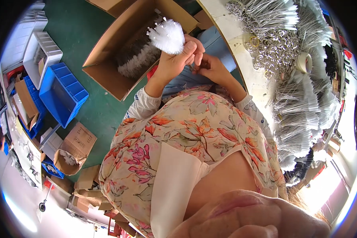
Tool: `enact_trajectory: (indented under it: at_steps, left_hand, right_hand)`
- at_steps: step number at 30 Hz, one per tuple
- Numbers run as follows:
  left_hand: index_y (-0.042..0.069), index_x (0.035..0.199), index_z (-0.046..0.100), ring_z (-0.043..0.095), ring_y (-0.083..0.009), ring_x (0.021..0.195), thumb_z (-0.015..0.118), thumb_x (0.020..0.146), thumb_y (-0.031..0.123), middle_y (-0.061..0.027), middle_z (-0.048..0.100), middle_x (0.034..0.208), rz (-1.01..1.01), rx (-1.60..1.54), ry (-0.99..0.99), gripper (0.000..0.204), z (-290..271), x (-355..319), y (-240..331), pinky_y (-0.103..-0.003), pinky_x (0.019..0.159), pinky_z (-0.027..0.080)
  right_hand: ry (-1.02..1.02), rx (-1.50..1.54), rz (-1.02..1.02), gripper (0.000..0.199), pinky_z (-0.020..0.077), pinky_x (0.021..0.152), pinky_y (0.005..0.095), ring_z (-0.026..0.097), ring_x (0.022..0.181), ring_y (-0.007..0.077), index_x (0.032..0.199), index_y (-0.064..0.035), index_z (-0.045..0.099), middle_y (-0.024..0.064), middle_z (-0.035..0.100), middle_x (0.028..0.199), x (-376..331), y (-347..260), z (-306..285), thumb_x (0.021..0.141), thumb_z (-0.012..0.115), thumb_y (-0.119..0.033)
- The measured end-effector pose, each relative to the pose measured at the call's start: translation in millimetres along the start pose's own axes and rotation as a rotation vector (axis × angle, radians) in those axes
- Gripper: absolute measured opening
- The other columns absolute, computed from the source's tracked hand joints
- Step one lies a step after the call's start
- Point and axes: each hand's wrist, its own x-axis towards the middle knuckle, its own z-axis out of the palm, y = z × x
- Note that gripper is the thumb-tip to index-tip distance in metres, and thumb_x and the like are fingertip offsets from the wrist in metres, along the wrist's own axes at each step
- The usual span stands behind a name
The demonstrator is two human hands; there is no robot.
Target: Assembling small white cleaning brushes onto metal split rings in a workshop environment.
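Observation:
My left hand (172, 65) is closed around a bundle of white bristle brushes (167, 36), their fluffy heads fanning out above my thumb. Close beside it, on the right, my right hand (215, 69) has its fingers pinched together. Something small and metallic shows at those fingertips, too small to make out. Both hands are held in front of my lap. Behind the left hand stands an open cardboard box (103, 73) with rows of similar white-bristled brushes (138, 61) inside.
To the right runs a worktable (261, 89) heaped with wire-handled brushes (297, 115), metal rings (275, 51) and a tape roll (304, 62). Blue crate (63, 95), white crate (43, 55) and a cardboard carton (78, 142) stand at left on the green floor (73, 29).

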Motion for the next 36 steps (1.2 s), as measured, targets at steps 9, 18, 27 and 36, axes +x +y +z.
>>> enact_trajectory:
  at_steps: [9,18,27,36]
  left_hand:
    - [0.001,0.091,0.059,0.038,-0.0049,0.05,0.051,0.094,0.024,-0.0048,0.057,0.067,0.015,0.092,-0.059,0.025,15.3,2.7,8.9,-0.02,0.046,0.03]
    - [0.001,0.09,0.061,0.04,-0.0024,0.049,0.057,0.09,0.022,-0.0013,0.057,0.065,-0.027,0.31,0.27,0.021,-11.8,14.7,-2.7,-0.018,0.044,0.028]
    - [0.004,0.093,0.06,0.039,-0.0038,0.043,0.062,0.087,0.019,-0.0017,0.057,0.065,-0.388,0.07,0.495,0.016,-71.5,25.1,-35.5,-0.021,0.039,0.03]
    - [0.006,0.091,0.056,0.047,-0.0108,0.057,0.058,0.085,0.007,-0.0049,0.057,0.073,-0.715,-0.33,0.985,0.007,-241.8,34.0,-202.6,-0.028,0.045,0.042]
  right_hand:
    - [0.004,0.17,-0.01,0.032,0.0472,0.084,0.0271,0.059,0.092,0.0138,0.11,-0.0009,0.055,0.0053,0.062,0.098,6.4,1.0,-3.0,0.079,0.059,-0.001]
    - [0.091,0.048,-0.129,0.022,0.0457,0.085,0.0285,0.058,0.097,0.0147,0.101,0.0001,0.057,0.0061,0.061,0.1,-4.0,1.0,-12.3,0.08,0.061,-0.003]
    - [0.257,-0.526,-0.385,0.009,0.0462,0.056,0.0252,0.058,0.061,0.015,0.081,-0.0038,0.061,0.0057,0.058,0.072,-22.1,-66.5,-3.3,0.075,0.066,-0.001]
    - [0.486,-1.071,-0.566,0.014,0.0355,0.039,0.0292,0.047,0.043,0.0182,0.072,-0.0068,0.06,0.0038,0.049,0.055,-16.6,-56.8,-32.3,0.066,0.073,-0.005]
